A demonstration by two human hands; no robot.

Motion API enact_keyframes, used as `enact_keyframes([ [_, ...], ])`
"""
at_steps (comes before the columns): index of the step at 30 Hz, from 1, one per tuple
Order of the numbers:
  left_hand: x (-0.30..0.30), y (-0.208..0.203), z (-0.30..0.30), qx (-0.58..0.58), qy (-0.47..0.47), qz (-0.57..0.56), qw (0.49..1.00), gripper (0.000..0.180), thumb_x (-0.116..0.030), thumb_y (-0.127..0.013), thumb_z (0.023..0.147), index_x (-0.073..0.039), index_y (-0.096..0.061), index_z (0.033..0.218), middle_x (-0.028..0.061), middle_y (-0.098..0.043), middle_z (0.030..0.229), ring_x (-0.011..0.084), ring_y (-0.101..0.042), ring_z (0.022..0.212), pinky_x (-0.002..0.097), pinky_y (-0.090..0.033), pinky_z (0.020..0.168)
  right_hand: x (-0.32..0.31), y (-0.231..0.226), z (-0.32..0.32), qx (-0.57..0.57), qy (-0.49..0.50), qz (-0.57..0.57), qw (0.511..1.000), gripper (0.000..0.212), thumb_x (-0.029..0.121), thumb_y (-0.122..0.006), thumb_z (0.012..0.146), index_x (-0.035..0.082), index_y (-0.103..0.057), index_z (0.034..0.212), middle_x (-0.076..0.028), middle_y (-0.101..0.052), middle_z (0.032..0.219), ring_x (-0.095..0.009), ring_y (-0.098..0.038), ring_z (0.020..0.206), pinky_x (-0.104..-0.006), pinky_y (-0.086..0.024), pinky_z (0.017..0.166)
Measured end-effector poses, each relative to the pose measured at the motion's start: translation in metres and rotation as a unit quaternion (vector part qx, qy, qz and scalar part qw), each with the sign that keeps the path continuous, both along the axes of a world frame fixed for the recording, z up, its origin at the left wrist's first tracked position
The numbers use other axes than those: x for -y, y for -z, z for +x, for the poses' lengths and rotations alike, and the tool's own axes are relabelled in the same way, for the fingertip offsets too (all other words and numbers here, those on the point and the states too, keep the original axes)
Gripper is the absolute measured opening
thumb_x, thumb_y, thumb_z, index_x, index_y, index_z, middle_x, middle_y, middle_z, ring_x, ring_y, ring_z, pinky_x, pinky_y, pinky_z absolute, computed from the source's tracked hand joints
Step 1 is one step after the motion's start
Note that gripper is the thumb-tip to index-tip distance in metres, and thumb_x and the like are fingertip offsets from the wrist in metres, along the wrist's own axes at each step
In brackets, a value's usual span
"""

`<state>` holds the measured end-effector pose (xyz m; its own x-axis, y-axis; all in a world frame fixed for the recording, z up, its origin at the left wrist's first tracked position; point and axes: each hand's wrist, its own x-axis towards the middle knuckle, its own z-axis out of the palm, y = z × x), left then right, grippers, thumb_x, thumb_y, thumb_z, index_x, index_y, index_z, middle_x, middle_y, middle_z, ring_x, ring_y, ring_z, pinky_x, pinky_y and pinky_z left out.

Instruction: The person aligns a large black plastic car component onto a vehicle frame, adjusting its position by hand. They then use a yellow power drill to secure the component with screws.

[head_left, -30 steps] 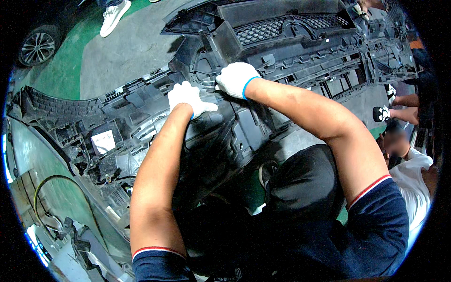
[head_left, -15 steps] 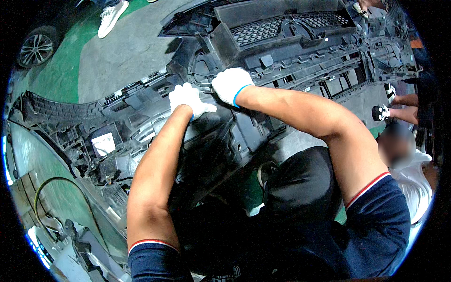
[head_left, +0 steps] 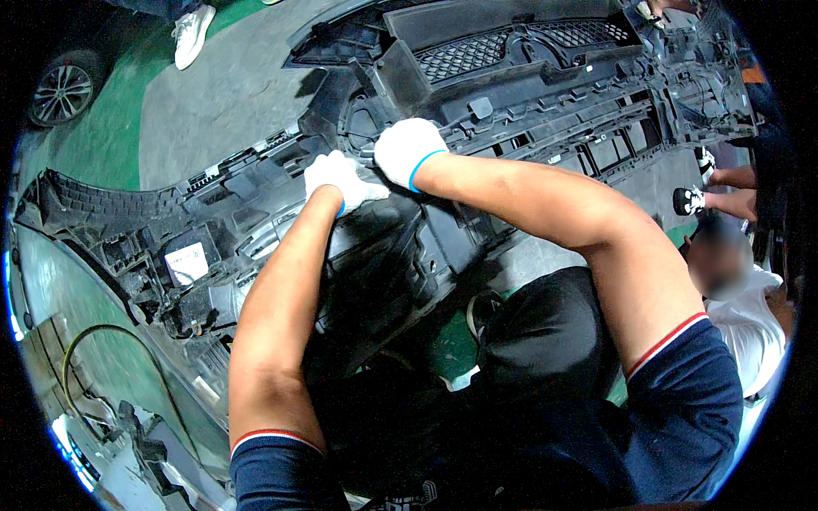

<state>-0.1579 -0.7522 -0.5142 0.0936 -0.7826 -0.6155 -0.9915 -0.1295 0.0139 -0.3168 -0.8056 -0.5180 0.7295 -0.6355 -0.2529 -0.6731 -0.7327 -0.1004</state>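
A large black car bumper (head_left: 256,200), its inner side showing ribs, clips and brackets, stretches from the left edge to the upper right. My left hand (head_left: 341,183), in a white knit glove, bears on its middle part; the fingers curl over a dark plastic edge and the thumb points right. Just right of it, my right hand (head_left: 409,152), gloved too with a blue cuff, is closed like a fist against the bumper beside a round opening (head_left: 365,121). Its fingertips are hidden, as is whatever they hold.
A mesh grille (head_left: 464,58) forms part of the bumper's far side. Other people's shoes (head_left: 192,36) stand at the top left and right. A person in a white top (head_left: 745,328) is low on the right. A car wheel (head_left: 61,92) and a hose (head_left: 72,358) lie leftward.
My right hand has shifted slightly left and up along the bumper. The left hand has stayed nearly in place, and the whole view has moved a little.
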Motion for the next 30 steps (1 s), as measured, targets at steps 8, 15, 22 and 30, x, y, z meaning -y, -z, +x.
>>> enact_keyframes([
  [8, -0.001, 0.005, 0.006, -0.025, 0.021, -0.004, 0.999, 0.09, -0.083, -0.071, 0.073, -0.012, -0.078, 0.127, 0.0185, -0.07, 0.136, 0.0369, -0.067, 0.126, 0.0438, -0.055, 0.105, 0.024, -0.017, 0.025, -0.087, -0.001, 0.079, 0.993, 0.035, 0.026, -0.057, 0.097, 0.011, -0.081, 0.117, -0.012, -0.079, 0.12, -0.033, -0.076, 0.108, -0.0479, -0.059, 0.088],
  [15, 0.0, 0.01, 0.008, -0.04, 0.032, -0.039, 0.998, 0.089, -0.085, -0.067, 0.076, -0.006, -0.08, 0.116, 0.0226, -0.073, 0.127, 0.039, -0.07, 0.117, 0.0439, -0.054, 0.103, 0.056, -0.024, 0.027, -0.155, -0.072, 0.112, 0.979, 0.037, 0.026, -0.061, 0.094, 0.009, -0.079, 0.12, -0.015, -0.076, 0.127, -0.035, -0.074, 0.114, -0.0473, -0.059, 0.091],
  [22, 0.001, 0.013, 0.01, -0.032, 0.035, -0.026, 0.999, 0.087, -0.084, -0.064, 0.08, -0.008, -0.081, 0.118, 0.0189, -0.075, 0.126, 0.0362, -0.071, 0.117, 0.0429, -0.055, 0.103, 0.038, -0.006, 0.009, -0.064, -0.031, -0.023, 0.997, 0.035, 0.04, -0.067, 0.093, 0.011, -0.083, 0.104, -0.015, -0.08, 0.104, -0.036, -0.077, 0.098, -0.0471, -0.059, 0.082],
  [30, 0.001, 0.016, 0.01, -0.058, 0.036, -0.055, 0.996, 0.078, -0.078, -0.06, 0.088, -0.005, -0.082, 0.104, 0.0229, -0.077, 0.113, 0.0401, -0.073, 0.109, 0.0465, -0.056, 0.097, 0.061, -0.015, 0.002, -0.094, -0.071, 0.057, 0.991, 0.053, 0.062, -0.065, 0.094, 0.014, -0.082, 0.109, -0.015, -0.079, 0.111, -0.038, -0.076, 0.103, -0.0476, -0.059, 0.085],
])
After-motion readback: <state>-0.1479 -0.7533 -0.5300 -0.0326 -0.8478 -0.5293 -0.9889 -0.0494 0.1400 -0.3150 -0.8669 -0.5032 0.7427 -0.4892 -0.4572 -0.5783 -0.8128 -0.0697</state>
